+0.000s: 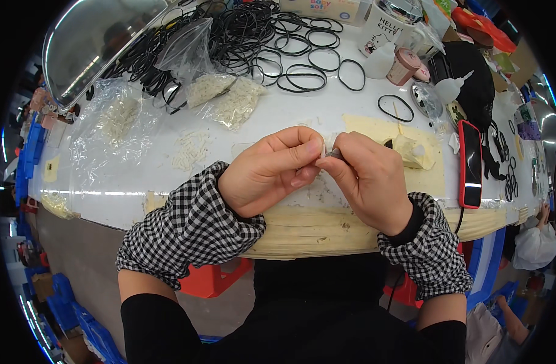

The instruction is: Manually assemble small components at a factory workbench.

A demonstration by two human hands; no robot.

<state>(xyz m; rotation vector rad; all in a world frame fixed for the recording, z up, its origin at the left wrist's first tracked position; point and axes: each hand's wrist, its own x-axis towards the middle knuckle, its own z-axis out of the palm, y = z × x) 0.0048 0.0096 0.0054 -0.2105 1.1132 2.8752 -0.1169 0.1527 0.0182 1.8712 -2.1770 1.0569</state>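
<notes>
Over the front edge of the table, my two hands meet fingertip to fingertip. My left hand (269, 167) is closed in a pinch on a small white piece (323, 151). Thumb and bent fingers of my right hand (375, 179) close on a small grey object (334, 154) beside that piece; its kind is mostly hidden. Left of my hands lies a loose pile of small off-white pieces (192, 150). Clear plastic bags (234, 106) of similar pieces lie behind it. A yellow sheet (426, 173) with a crumpled yellow lump (413, 151) on it sits beside my right hand.
Black rings (302, 77) and a tangled black heap (241, 30) cover the back. Another clear bag (119, 118) lies at left. A red-cased phone (470, 164), a white squeeze bottle (381, 60) and a mug (384, 27) stand right. Tan tape (314, 230) covers the table's front edge.
</notes>
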